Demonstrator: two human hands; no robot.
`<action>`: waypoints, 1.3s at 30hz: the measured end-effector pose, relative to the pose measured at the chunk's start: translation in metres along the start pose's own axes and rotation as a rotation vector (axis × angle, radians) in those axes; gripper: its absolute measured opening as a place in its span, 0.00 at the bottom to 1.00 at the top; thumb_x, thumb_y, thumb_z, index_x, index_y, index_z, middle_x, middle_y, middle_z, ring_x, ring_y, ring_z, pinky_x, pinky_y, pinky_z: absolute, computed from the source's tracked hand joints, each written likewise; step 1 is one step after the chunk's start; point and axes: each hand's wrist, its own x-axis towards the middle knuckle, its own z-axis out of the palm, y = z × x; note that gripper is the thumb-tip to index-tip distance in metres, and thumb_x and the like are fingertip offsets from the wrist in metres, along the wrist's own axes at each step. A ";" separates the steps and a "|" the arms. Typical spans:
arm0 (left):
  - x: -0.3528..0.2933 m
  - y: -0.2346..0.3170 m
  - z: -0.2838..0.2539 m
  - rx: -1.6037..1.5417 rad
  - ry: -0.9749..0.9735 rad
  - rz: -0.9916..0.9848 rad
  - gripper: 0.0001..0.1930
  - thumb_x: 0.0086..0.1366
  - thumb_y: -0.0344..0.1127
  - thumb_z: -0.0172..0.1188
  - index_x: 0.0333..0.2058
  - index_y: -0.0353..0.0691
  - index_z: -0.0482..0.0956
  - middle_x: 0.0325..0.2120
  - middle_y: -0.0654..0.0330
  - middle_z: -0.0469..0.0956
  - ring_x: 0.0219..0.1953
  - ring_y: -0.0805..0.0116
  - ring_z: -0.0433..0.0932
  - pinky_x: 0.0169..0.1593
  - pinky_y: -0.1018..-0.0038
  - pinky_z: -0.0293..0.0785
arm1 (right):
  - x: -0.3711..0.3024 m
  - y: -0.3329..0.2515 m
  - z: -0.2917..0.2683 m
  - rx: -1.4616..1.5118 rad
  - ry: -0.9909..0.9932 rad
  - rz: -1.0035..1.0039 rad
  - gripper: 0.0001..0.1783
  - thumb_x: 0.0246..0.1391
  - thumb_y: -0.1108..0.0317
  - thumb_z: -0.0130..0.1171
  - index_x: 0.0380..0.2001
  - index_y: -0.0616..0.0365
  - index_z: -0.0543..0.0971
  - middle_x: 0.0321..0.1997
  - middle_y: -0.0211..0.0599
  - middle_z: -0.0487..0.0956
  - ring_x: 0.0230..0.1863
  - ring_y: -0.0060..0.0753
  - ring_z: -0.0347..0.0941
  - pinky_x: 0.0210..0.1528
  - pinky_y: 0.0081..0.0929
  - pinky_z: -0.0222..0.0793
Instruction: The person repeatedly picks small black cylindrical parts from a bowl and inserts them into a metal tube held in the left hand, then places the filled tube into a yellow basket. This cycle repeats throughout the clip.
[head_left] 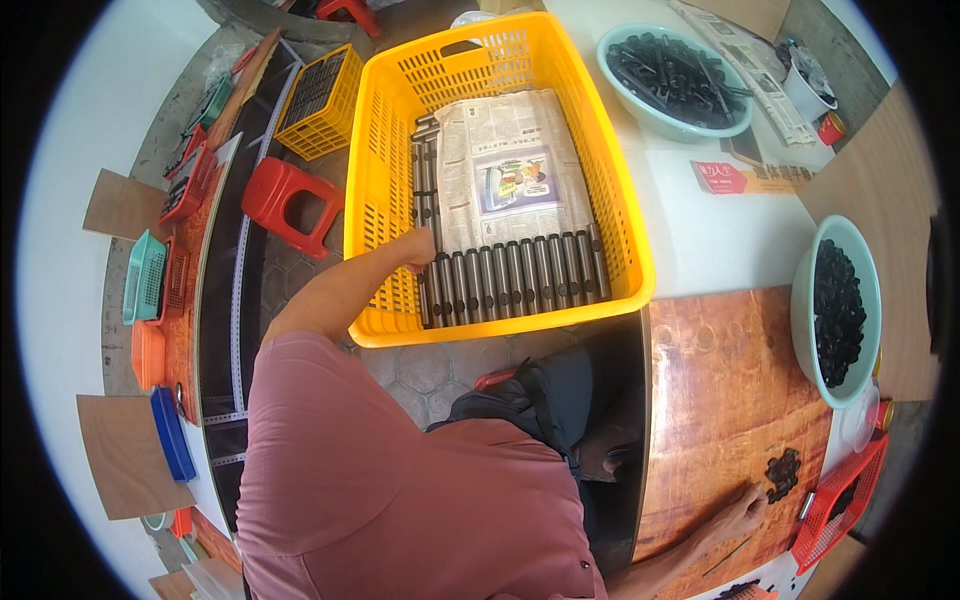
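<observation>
In the yellow crate (635,225), my left hand (418,250) is closed at the upper end of the leftmost metal rods; its fingertips are partly hidden. A row of grey rods (515,280) with dark ends and dark round spots lies side by side along the crate's near end. Folded newspaper (515,215) covers much of the rest, with more rods showing along its left edge. Far to the right, my right hand (742,512) rests low over the wood-patterned tabletop (735,370). Its fingers stretch apart toward a small pile of black pieces (783,473).
Pale green basins hold black pieces (838,310) at right and dark rods (665,75) at back right. A red basket (840,505) stands beside the small pile. On the left are a red stool (285,205), another yellow crate (325,100) and a bench with coloured baskets (146,280).
</observation>
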 end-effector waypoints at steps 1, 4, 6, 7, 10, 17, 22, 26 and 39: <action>0.004 -0.003 0.001 0.047 -0.018 0.019 0.10 0.56 0.20 0.51 0.22 0.23 0.80 0.18 0.41 0.80 0.21 0.53 0.84 0.24 0.61 0.78 | 0.000 -0.001 0.001 -0.004 0.001 -0.020 0.21 0.68 0.59 0.59 0.26 0.65 0.73 0.26 0.28 0.65 0.32 0.25 0.59 0.35 0.26 0.60; -0.002 0.001 0.000 0.065 -0.016 0.041 0.11 0.56 0.20 0.50 0.19 0.25 0.80 0.17 0.42 0.79 0.20 0.54 0.84 0.23 0.61 0.77 | -0.001 -0.008 0.000 0.009 -0.006 0.008 0.20 0.68 0.60 0.60 0.26 0.65 0.73 0.26 0.29 0.66 0.32 0.25 0.59 0.35 0.26 0.60; -0.003 0.001 0.000 0.012 -0.020 0.045 0.11 0.56 0.20 0.50 0.20 0.25 0.80 0.17 0.42 0.79 0.20 0.54 0.83 0.23 0.61 0.76 | -0.001 -0.004 -0.001 0.007 -0.013 0.020 0.20 0.68 0.60 0.60 0.26 0.65 0.73 0.26 0.29 0.66 0.32 0.25 0.59 0.35 0.26 0.60; -0.004 0.000 -0.001 -0.014 -0.022 0.046 0.11 0.56 0.20 0.50 0.20 0.25 0.80 0.17 0.42 0.79 0.19 0.53 0.83 0.22 0.61 0.76 | 0.000 -0.003 -0.001 0.006 -0.018 0.026 0.20 0.68 0.60 0.60 0.26 0.65 0.73 0.26 0.29 0.66 0.32 0.25 0.59 0.35 0.26 0.60; -0.001 -0.001 0.001 0.001 -0.010 0.041 0.11 0.56 0.20 0.49 0.19 0.25 0.80 0.17 0.42 0.79 0.19 0.53 0.82 0.22 0.61 0.75 | 0.000 0.001 0.000 0.029 -0.003 0.014 0.20 0.68 0.60 0.60 0.26 0.65 0.73 0.26 0.29 0.66 0.32 0.25 0.60 0.36 0.26 0.61; -0.015 0.015 -0.008 0.020 -0.022 0.011 0.11 0.57 0.19 0.49 0.21 0.23 0.79 0.18 0.41 0.79 0.18 0.53 0.82 0.21 0.60 0.74 | -0.002 -0.003 0.000 0.038 -0.007 0.021 0.21 0.68 0.59 0.60 0.25 0.63 0.72 0.26 0.27 0.64 0.31 0.24 0.58 0.34 0.26 0.58; 0.003 -0.006 -0.014 0.272 0.131 0.238 0.10 0.59 0.23 0.50 0.27 0.21 0.80 0.22 0.40 0.81 0.24 0.52 0.83 0.33 0.58 0.78 | 0.001 0.004 0.000 0.064 -0.026 0.023 0.21 0.68 0.58 0.60 0.26 0.64 0.72 0.26 0.27 0.64 0.31 0.23 0.58 0.33 0.25 0.56; -0.017 0.034 -0.053 -0.094 0.294 0.196 0.14 0.64 0.33 0.55 0.37 0.26 0.82 0.26 0.43 0.84 0.29 0.51 0.84 0.41 0.59 0.79 | 0.000 -0.001 0.001 0.041 -0.009 0.046 0.21 0.68 0.58 0.59 0.27 0.65 0.73 0.26 0.28 0.65 0.31 0.24 0.58 0.33 0.26 0.57; -0.242 0.204 -0.054 -0.410 0.855 1.237 0.13 0.66 0.25 0.59 0.49 0.34 0.79 0.41 0.50 0.83 0.40 0.61 0.84 0.45 0.68 0.80 | -0.001 -0.006 -0.001 0.011 -0.018 0.030 0.19 0.68 0.60 0.58 0.30 0.67 0.77 0.27 0.31 0.71 0.32 0.26 0.64 0.34 0.27 0.62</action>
